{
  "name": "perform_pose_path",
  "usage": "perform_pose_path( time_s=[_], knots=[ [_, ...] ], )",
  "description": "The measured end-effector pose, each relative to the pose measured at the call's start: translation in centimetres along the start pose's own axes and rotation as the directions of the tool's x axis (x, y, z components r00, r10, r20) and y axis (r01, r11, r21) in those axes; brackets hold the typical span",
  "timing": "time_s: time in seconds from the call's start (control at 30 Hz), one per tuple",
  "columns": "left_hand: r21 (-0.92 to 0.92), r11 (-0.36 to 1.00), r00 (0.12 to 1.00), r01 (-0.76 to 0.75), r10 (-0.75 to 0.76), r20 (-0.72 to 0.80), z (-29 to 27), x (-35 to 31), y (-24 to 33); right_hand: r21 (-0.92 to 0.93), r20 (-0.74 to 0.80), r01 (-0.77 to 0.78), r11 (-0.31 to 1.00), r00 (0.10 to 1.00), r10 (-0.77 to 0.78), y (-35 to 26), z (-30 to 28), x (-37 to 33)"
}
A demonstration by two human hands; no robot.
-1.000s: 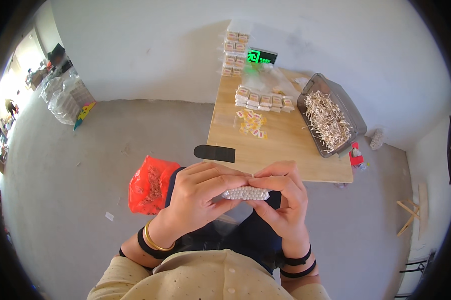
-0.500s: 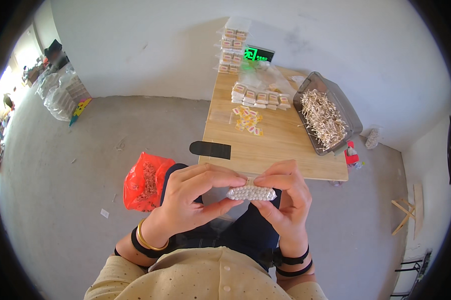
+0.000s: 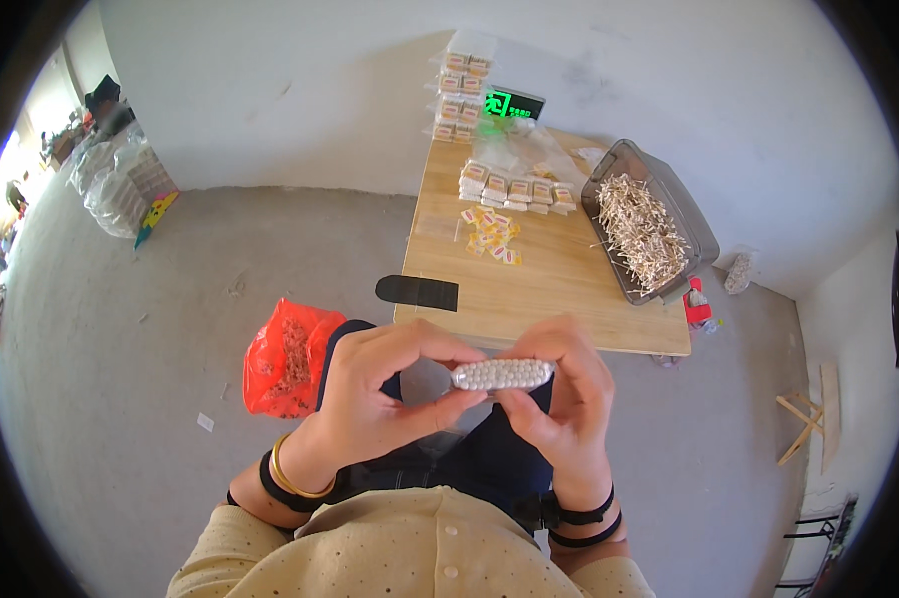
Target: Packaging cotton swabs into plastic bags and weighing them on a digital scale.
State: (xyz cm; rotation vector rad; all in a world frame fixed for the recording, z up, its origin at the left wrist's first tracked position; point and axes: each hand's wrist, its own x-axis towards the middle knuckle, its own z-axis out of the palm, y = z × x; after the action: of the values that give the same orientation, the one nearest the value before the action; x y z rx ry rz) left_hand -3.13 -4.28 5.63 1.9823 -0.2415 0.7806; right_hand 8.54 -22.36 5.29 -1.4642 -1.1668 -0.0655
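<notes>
Between my two hands is a small clear-wrapped pack of cotton swabs (image 3: 503,375), its rows of round white tips facing up at me. My left hand (image 3: 395,384) pinches the pack's left end between thumb and fingers. At the other end, my right hand (image 3: 566,389) grips it with the thumb below and the fingers behind. The pack is held above my lap, just off the table's near edge. Its far face is hidden from me.
On the wooden table (image 3: 559,309) are scattered yellow-and-white labels (image 3: 491,234), a row of cotton swab packs (image 3: 517,189), a taller stack (image 3: 459,95) and a black strip (image 3: 418,292). A grey bin (image 3: 704,234) holds loose swabs. A red plastic bag (image 3: 270,364) sits on the floor at left.
Both hands keep hold of the pack. It has turned slightly, so its tips now show more fully and the part behind its top edge is covered.
</notes>
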Motion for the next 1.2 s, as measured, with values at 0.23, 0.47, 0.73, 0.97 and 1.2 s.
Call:
perform_pose_path(
  time_s=[0.23,0.47,0.73,0.97,1.2],
  knots=[
    [-0.454,0.843,0.949,0.290,-0.313,0.027,0.3,-0.9,-0.7,0.508,0.136,-0.422,0.751,0.900,0.413,0.3,1.1,-0.5],
    [-0.623,0.714,0.932,0.320,-0.356,0.070,0.4,-1.4,-2.1,0.616,0.210,-0.471,0.631,0.871,0.444,1.4,1.5,-0.6],
    [-0.603,0.736,0.939,0.307,-0.337,0.066,0.4,-1.2,-1.9,0.585,0.162,-0.408,0.701,0.906,0.392,1.5,1.7,-0.5],
    [-0.138,0.990,0.995,0.036,-0.049,-0.090,0.2,-0.7,-1.2,0.222,0.059,-0.101,0.970,0.994,0.090,0.6,1.2,0.2],
    [0.002,0.991,0.985,-0.133,0.132,-0.113,-0.1,-0.6,-0.8,0.056,0.058,0.006,0.998,0.998,-0.010,-0.1,0.6,0.5]
  ],
)
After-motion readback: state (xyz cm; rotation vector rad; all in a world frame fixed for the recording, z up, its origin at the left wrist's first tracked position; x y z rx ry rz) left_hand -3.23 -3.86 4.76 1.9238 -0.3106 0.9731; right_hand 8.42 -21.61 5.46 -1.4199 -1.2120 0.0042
